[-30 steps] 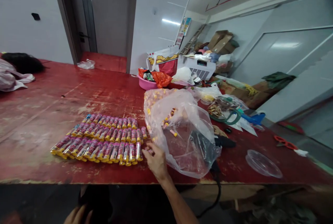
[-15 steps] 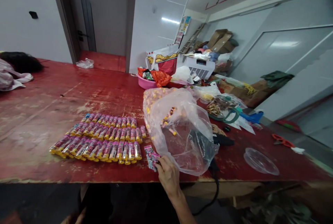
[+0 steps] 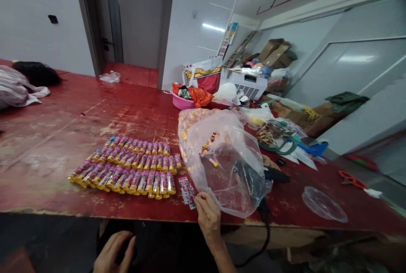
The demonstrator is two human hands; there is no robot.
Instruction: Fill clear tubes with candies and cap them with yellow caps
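The right hand [image 3: 207, 218] is curving half-open at the table's near edge, its fingertips just beside a glossy printed paper strip [image 3: 187, 191], gripping nothing visible. The left hand [image 3: 114, 252] is resting below the edge; its grip cannot be told. Rows of slender pink-and-yellow plastic tubes [image 3: 127, 175] are lying at nine o'clock from the right hand, a crumpled clear polythene bag [image 3: 228, 171] at one o'clock, on the scuffed red-painted table [image 3: 63, 137].

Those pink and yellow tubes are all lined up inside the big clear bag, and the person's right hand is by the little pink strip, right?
Not quite: the pink and yellow tubes are lined up on the red table, outside the clear plastic bag, as the head view shows. The right hand is by the little pink strip, as you said.
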